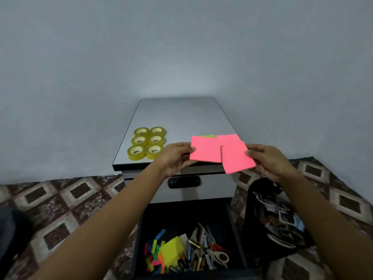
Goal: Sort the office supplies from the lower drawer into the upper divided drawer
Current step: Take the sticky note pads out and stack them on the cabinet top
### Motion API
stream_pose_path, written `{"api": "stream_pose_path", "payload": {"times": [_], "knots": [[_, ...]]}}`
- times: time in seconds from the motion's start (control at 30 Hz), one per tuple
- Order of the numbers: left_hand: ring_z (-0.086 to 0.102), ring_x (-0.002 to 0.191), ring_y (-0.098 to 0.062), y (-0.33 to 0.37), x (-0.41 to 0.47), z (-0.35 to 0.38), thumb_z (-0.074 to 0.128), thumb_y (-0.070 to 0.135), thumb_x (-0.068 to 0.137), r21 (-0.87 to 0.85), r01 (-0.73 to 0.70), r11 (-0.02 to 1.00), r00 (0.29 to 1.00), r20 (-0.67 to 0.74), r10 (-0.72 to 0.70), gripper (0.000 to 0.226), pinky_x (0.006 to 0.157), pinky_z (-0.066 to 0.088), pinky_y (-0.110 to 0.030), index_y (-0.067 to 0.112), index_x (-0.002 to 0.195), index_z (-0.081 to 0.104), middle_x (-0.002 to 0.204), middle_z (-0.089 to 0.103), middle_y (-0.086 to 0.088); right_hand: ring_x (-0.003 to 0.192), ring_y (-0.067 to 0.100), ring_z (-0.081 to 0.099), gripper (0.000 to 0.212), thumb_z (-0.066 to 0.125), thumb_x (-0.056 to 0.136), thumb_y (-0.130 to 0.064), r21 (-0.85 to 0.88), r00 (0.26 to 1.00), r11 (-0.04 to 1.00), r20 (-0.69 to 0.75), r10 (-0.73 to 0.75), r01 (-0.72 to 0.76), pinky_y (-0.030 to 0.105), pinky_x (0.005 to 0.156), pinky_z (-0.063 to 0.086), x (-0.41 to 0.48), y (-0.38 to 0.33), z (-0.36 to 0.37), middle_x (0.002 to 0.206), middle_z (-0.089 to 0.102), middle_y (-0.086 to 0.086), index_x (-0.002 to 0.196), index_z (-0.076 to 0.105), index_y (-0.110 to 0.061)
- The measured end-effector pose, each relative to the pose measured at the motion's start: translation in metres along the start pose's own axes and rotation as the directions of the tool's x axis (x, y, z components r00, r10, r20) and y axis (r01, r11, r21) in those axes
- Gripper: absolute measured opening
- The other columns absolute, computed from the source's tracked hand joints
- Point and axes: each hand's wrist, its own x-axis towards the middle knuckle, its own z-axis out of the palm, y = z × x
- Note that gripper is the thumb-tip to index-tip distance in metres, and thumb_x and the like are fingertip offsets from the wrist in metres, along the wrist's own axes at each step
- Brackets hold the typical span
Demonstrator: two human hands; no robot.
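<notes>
Presently the left pink pad (204,151) is pinched by the left hand (173,160), the right pink pad (236,158) by the right hand (268,162); the upper drawer (212,188) lies just below, nearer.

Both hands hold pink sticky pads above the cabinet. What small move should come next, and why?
Probably lay the pink pads on the cabinet top, beside the tape rolls: the upper drawer looks shut, and both the left hand and right hand are occupied.

Black bag (259,209) of paper scraps on the diamond-patterned floor (60,199) at right, pale grey wall (181,47) behind
</notes>
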Motion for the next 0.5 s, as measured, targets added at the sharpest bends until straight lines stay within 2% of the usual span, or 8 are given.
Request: {"api": "stream_pose_path", "payload": {"times": [0.07, 0.13, 0.23, 0.3, 0.37, 0.4, 0.47, 0.5], "knots": [[0.068, 0.059, -0.014, 0.005, 0.015, 0.008, 0.049, -0.007, 0.091, -0.048, -0.025, 0.999, 0.997, -0.071, 0.022, 0.011, 0.051, 0.056, -0.022, 0.001, 0.088, 0.057, 0.080, 0.066, -0.012, 0.054, 0.006, 0.067, 0.033, 0.042, 0.093, 0.010, 0.011, 0.997, 1.000, -0.066, -0.026, 0.026, 0.019, 0.051, 0.055, 0.009, -0.009, 0.002, 0.071, 0.071, 0.004, 0.124, 0.050, 0.000], [0.066, 0.067, -0.019, 0.007, 0.031, 0.014, 0.050, -0.007, 0.091, -0.057, -0.020, 0.998, 0.990, -0.141, 0.012, 0.009, 0.051, 0.057, -0.022, -0.001, 0.087, 0.055, 0.085, 0.062, -0.015, 0.062, 0.014, 0.067, 0.034, 0.043, 0.093, 0.010, -0.010, 0.990, 0.999, -0.138, -0.034, 0.033, 0.020, 0.053, 0.056, 0.023, -0.015, 0.002, 0.089, 0.067, 0.013, 0.126, 0.050, 0.006], [0.060, 0.069, -0.021, 0.008, 0.052, 0.022, 0.051, -0.007, 0.090, -0.006, 0.009, 1.000, 0.970, -0.241, -0.010, 0.009, 0.042, 0.053, -0.022, -0.003, 0.082, 0.052, 0.081, 0.059, -0.015, 0.088, 0.028, 0.060, 0.034, 0.050, 0.091, 0.008, -0.147, 0.961, 0.989, -0.272, -0.047, 0.007, 0.035, 0.078, 0.056, 0.048, -0.016, 0.005, 0.117, 0.058, 0.020, 0.125, 0.052, 0.010], [0.059, 0.067, -0.022, 0.007, 0.066, 0.023, 0.053, -0.009, 0.089, 0.049, -0.001, 0.999, 0.956, -0.293, 0.015, 0.011, 0.040, 0.052, -0.024, -0.004, 0.079, 0.050, 0.081, 0.057, -0.017, 0.101, 0.031, 0.059, 0.031, 0.057, 0.089, 0.002, -0.294, 0.941, 0.956, -0.326, -0.088, -0.013, 0.045, 0.095, 0.049, 0.063, -0.014, 0.008, 0.122, 0.060, 0.022, 0.120, 0.059, 0.006], [0.058, 0.064, -0.024, 0.005, 0.078, 0.022, 0.057, -0.008, 0.087, 0.186, 0.010, 0.983, 0.939, -0.339, 0.055, 0.014, 0.046, 0.056, -0.030, -0.004, 0.074, 0.051, 0.077, 0.056, -0.017, 0.109, 0.031, 0.059, 0.028, 0.059, 0.088, -0.004, -0.476, 0.918, 0.879, -0.358, -0.170, -0.023, 0.037, 0.097, 0.046, 0.069, -0.013, 0.011, 0.121, 0.063, 0.017, 0.115, 0.064, 0.001], [0.060, 0.062, -0.027, 0.004, 0.083, 0.019, 0.060, -0.004, 0.085, 0.330, 0.025, 0.944, 0.927, -0.360, 0.102, 0.013, 0.053, 0.059, -0.036, -0.005, 0.074, 0.054, 0.074, 0.057, -0.017, 0.110, 0.030, 0.058, 0.027, 0.057, 0.089, -0.005, -0.565, 0.908, 0.824, -0.360, -0.214, -0.030, 0.032, 0.094, 0.045, 0.070, -0.014, 0.013, 0.119, 0.064, 0.015, 0.114, 0.065, 0.001], [0.065, 0.067, -0.033, 0.005, 0.088, 0.015, 0.065, 0.008, 0.082, 0.643, 0.055, 0.764, 0.905, -0.356, 0.234, 0.016, 0.072, 0.058, -0.042, -0.008, 0.081, 0.063, 0.073, 0.063, -0.020, 0.109, 0.030, 0.058, 0.025, 0.053, 0.091, -0.006, -0.694, 0.899, 0.719, -0.330, -0.289, -0.024, 0.030, 0.088, 0.043, 0.069, -0.013, 0.015, 0.115, 0.065, 0.017, 0.109, 0.067, 0.003], [0.066, 0.073, -0.033, 0.005, 0.088, 0.015, 0.065, 0.013, 0.080, 0.726, 0.071, 0.684, 0.900, -0.342, 0.269, 0.021, 0.076, 0.057, -0.041, -0.007, 0.086, 0.065, 0.076, 0.066, -0.021, 0.107, 0.031, 0.058, 0.024, 0.052, 0.091, -0.006, -0.728, 0.897, 0.686, -0.315, -0.310, -0.018, 0.031, 0.086, 0.043, 0.069, -0.011, 0.016, 0.113, 0.066, 0.018, 0.106, 0.067, 0.005]]}}
